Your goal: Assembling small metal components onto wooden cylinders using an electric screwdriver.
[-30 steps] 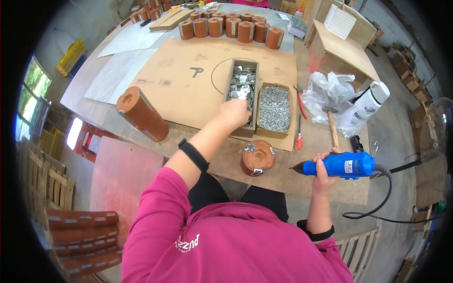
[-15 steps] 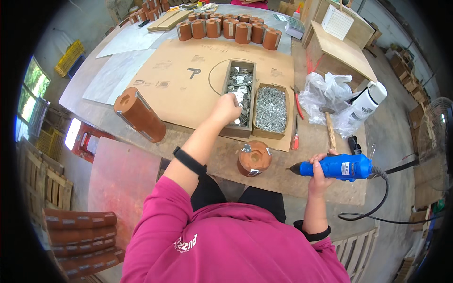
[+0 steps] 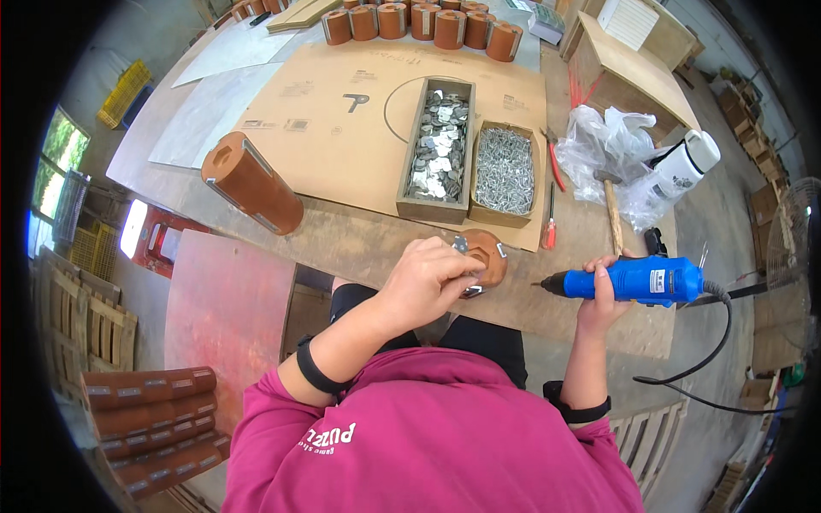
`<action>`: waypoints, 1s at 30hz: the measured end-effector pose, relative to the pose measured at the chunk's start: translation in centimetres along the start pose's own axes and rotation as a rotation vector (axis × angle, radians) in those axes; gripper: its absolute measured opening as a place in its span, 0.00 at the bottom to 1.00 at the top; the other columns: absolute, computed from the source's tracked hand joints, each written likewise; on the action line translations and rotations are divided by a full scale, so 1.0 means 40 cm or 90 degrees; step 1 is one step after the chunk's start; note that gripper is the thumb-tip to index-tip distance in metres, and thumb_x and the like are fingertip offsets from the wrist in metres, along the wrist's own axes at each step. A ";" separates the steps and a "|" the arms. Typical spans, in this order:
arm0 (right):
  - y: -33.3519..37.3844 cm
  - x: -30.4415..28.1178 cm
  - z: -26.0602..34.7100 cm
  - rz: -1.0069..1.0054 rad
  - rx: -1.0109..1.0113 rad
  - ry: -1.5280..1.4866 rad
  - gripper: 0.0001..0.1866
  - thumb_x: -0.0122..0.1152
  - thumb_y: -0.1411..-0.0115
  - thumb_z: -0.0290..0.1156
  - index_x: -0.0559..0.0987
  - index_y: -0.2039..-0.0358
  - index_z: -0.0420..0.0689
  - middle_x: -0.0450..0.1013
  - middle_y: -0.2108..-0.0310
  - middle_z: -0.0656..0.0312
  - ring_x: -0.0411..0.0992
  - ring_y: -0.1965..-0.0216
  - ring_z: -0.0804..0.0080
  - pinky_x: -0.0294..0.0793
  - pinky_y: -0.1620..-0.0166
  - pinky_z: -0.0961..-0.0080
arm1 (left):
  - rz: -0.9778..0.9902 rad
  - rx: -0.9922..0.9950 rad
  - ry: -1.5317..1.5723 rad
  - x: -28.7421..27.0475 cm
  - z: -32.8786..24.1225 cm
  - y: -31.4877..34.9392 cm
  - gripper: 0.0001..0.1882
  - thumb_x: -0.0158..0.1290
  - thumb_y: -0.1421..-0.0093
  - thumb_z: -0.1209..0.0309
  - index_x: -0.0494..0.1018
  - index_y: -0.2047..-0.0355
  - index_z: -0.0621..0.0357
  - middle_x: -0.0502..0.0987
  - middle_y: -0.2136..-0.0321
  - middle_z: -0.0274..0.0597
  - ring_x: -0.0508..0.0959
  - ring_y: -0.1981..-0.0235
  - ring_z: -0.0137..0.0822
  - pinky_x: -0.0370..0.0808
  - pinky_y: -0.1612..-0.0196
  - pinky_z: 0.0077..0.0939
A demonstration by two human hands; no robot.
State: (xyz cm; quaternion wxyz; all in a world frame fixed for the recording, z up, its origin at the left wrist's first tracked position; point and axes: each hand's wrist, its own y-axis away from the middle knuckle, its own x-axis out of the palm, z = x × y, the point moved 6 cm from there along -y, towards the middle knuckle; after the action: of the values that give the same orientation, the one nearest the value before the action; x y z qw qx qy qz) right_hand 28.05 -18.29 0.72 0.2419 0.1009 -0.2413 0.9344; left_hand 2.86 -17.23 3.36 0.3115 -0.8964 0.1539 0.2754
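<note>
My left hand (image 3: 426,282) is pinched closed over the top of a short brown cylinder (image 3: 492,272), which has a hole in its top and small metal plates on its edge. Whatever the fingers hold is hidden. In my right hand (image 3: 603,295) is a corded blue electric screwdriver (image 3: 646,280), its bit pointing left toward the cylinder but apart from it. Beyond the cylinder stand a long wooden box (image 3: 432,210) of small flat metal pieces and a cardboard box (image 3: 500,220) full of screws.
A taller brown cylinder (image 3: 261,190) leans in view at the left. Pliers (image 3: 557,164), a red-handled screwdriver (image 3: 550,232), a hammer (image 3: 613,214), a plastic bag (image 3: 599,141) and a white bottle (image 3: 688,162) lie right. Several brown cylinders (image 3: 449,30) stand far back; more are stacked (image 3: 154,427) lower left.
My left hand has come back from the box of metal pieces to the top of the short cylinder. The right hand still holds the electric screwdriver. The whole view has shifted slightly.
</note>
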 end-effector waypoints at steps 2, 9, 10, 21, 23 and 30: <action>0.001 0.002 -0.002 0.000 0.005 -0.002 0.24 0.52 0.54 0.20 0.59 0.55 0.38 0.64 0.74 0.59 0.66 0.73 0.71 0.67 0.65 0.72 | -0.002 -0.007 -0.037 0.015 0.000 0.015 0.09 0.55 0.57 0.76 0.73 0.71 0.55 0.73 0.76 0.37 0.69 0.73 0.38 0.64 0.66 0.28; 0.004 0.007 0.001 0.010 0.000 0.005 0.24 0.52 0.54 0.19 0.59 0.55 0.39 0.64 0.74 0.60 0.66 0.72 0.71 0.68 0.65 0.72 | -0.068 0.027 -0.146 0.021 -0.019 0.029 0.12 0.55 0.58 0.75 0.72 0.69 0.56 0.68 0.59 0.43 0.67 0.59 0.44 0.61 0.55 0.34; 0.004 0.008 0.001 0.010 0.000 0.004 0.24 0.53 0.54 0.19 0.59 0.55 0.39 0.64 0.74 0.60 0.66 0.72 0.71 0.68 0.65 0.72 | -0.072 0.013 -0.120 0.019 -0.014 0.030 0.13 0.56 0.58 0.74 0.72 0.69 0.56 0.67 0.57 0.46 0.66 0.56 0.47 0.61 0.53 0.35; 0.004 0.010 -0.001 0.020 0.007 0.002 0.25 0.53 0.54 0.18 0.58 0.55 0.40 0.65 0.73 0.59 0.66 0.71 0.72 0.70 0.64 0.72 | -0.120 -0.007 -0.012 0.051 0.016 0.062 0.17 0.61 0.62 0.75 0.72 0.68 0.59 0.66 0.55 0.52 0.68 0.54 0.51 0.69 0.55 0.34; 0.005 0.013 0.004 0.020 -0.002 0.003 0.25 0.53 0.54 0.18 0.58 0.55 0.40 0.65 0.73 0.59 0.66 0.71 0.72 0.70 0.64 0.72 | -0.146 -0.014 -0.018 0.050 0.012 0.065 0.17 0.60 0.62 0.76 0.72 0.69 0.59 0.67 0.55 0.52 0.68 0.54 0.51 0.69 0.55 0.34; 0.007 0.017 -0.002 0.027 -0.003 -0.001 0.25 0.53 0.54 0.18 0.58 0.54 0.39 0.65 0.73 0.59 0.66 0.71 0.72 0.70 0.64 0.73 | -0.171 -0.024 -0.049 0.055 0.005 0.078 0.17 0.61 0.62 0.76 0.72 0.69 0.59 0.67 0.56 0.52 0.69 0.54 0.50 0.69 0.56 0.34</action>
State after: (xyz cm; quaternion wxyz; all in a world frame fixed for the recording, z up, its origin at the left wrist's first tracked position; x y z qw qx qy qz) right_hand 27.30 -18.18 0.75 0.2219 0.0960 -0.2461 0.9386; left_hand 3.15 -19.72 0.45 0.3347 -0.9034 0.0151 0.2677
